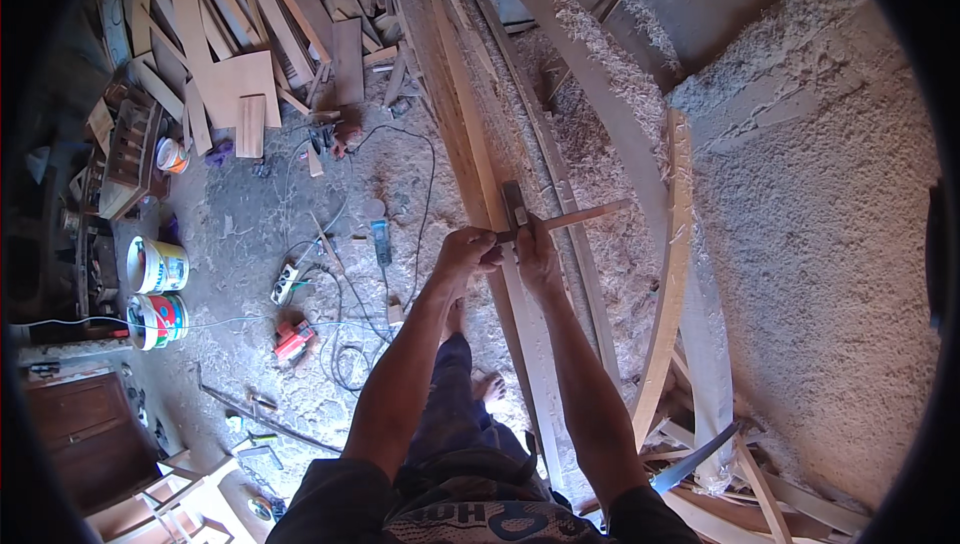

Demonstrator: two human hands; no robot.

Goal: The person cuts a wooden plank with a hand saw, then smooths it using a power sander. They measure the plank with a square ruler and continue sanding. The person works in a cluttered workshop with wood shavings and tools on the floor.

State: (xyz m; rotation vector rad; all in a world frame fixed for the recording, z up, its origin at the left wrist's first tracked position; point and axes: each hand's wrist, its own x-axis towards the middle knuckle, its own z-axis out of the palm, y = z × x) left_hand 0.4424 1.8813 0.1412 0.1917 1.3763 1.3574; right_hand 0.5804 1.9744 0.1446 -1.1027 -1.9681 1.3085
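Head view | I'm gripping a crossed wooden tool point(576, 217), left hand point(468, 252) and right hand point(538, 259), over the board's point(528, 314) edge | seemingly positioning; next needing steadiness

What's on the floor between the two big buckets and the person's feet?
In the head view: a red tool, a white power strip and looping dark cables.

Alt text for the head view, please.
Left hand and right hand hold a wooden tool over a long board. Floor to the left: teal tool, red tool, two buckets; jumbled planks beyond.
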